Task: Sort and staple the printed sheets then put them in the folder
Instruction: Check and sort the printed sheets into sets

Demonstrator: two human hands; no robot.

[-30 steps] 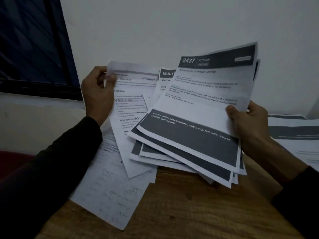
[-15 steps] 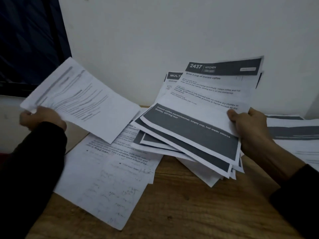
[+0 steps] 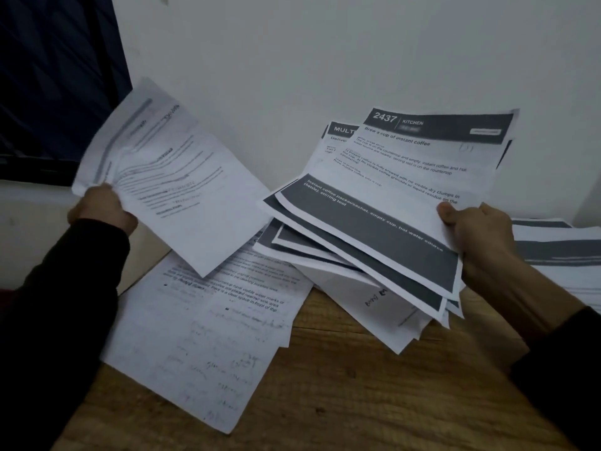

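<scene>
A: Report the near zone first.
B: The brown wooden table (image 3: 357, 395) fills the 6 o'clock area. A loose pile of white printed sheets with handwritten notes (image 3: 201, 336) lies flat on it toward 7 o'clock, with one corner past the table's left edge.

A: State of the left hand?
B: The left hand (image 3: 100, 209), at 9 o'clock, has its fingers curled round the lower left corner of a single white printed sheet (image 3: 172, 187). The sheet is raised clear of the table above the flat pile and appears motion-blurred.

A: State of the right hand?
B: The right hand (image 3: 478, 232), at 3 o'clock, grips a fanned stack of white sheets with dark grey bands (image 3: 374, 229) at its right edge, thumb on top. The top sheet reads "2437 KITCHEN". The stack's lower corners hang over the table; contact with it cannot be determined.

A: Far zone?
B: A second pile of white sheets with grey bands (image 3: 559, 252) rests at 3 o'clock behind the right hand. A plain white wall (image 3: 325, 60) stands at 12 o'clock, and a dark window (image 3: 55, 76) at 10 o'clock.
</scene>
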